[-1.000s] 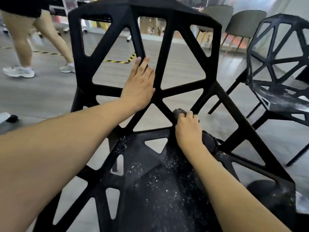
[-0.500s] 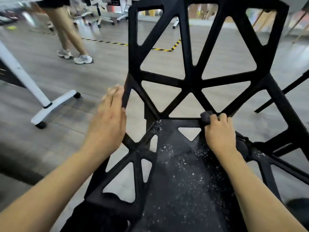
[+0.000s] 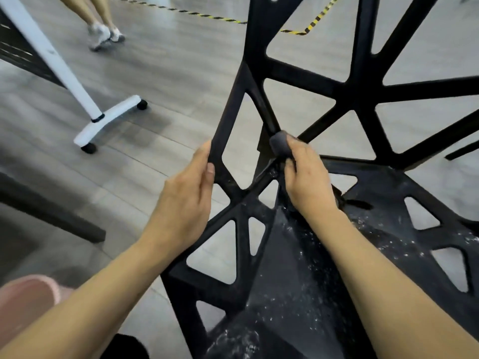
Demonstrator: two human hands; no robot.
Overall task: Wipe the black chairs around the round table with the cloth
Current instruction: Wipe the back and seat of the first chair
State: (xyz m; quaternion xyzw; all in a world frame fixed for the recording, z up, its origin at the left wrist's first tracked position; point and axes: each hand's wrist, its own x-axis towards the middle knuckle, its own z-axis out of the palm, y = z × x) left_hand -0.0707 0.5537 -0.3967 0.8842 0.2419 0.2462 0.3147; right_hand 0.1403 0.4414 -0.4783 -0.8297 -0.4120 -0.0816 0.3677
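— What's the floor [image 3: 160, 73] like?

— Grey wood-look planks, with soft, even light on them. A strip of yellow-and-black tape [image 3: 305, 27] runs across it at the top.

— Any furniture?

— At the upper left a slanted white post [image 3: 49, 55] meets a white foot on black castors [image 3: 108, 123]. A dark bar [image 3: 51, 216] crosses the left edge lower down; possibly a desk edge, but it's too blurred to say.

— Anyone about?

— A person's legs in pale sneakers [image 3: 103, 35], far back. And something pink [image 3: 26, 304] at the bottom left corner.

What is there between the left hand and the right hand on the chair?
In the head view, one open triangular gap of the black chair separates the left hand from the right hand.
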